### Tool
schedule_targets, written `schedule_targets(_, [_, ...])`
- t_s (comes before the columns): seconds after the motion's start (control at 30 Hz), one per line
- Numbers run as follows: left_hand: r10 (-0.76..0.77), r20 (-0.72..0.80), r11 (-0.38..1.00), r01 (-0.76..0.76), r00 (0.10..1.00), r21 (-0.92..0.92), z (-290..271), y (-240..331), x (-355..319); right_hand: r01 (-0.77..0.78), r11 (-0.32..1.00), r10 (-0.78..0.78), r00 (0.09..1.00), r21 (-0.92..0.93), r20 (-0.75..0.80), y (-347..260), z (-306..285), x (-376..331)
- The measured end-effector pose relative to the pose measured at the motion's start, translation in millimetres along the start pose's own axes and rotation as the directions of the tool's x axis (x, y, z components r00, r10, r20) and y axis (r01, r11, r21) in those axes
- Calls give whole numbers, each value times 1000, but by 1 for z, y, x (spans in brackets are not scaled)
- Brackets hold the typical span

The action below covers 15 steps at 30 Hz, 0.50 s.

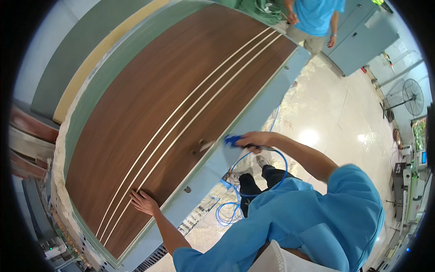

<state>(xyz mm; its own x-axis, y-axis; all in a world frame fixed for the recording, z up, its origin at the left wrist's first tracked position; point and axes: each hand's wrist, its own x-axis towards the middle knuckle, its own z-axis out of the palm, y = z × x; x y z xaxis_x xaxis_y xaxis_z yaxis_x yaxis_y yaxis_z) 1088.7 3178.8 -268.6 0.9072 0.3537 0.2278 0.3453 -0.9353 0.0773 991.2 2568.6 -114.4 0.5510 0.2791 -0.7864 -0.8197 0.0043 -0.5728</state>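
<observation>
A dark brown wood-grain panel (136, 90) lies on the machine bed in front of me. Three pale lines (183, 129), grooves or strips, run along its length. My left hand (145, 203) rests on the panel with its fingers stretched out, the fingertips at the nearest pale line. Over the panel's near edge, my right hand (256, 139) is closed around a blue air blow gun (232, 141), which points toward the panel. Two dark round spots (198, 146) show on the panel just beyond the gun's tip. A blue hose (286, 164) loops down from the gun.
The bed's pale blue side (258, 109) runs between me and the panel. Coiled hose (226, 213) lies near my feet on the dusty floor (326, 109). Another person (317, 18) stands at the far end, by grey cabinets (362, 36). A fan (412, 97) stands at right.
</observation>
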Motion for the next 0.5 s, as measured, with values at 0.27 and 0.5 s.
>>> schedule_targets(0.27, [187,-13,982,-187,982,3,-13,192,-183,692,508,-113,644,513,-757,175,-186,-177])
schedule_targets(0.5, [915,324,343,-38,239,-939,-130,496,-475,601,234,-195,799,764,-569,289,-235,-231])
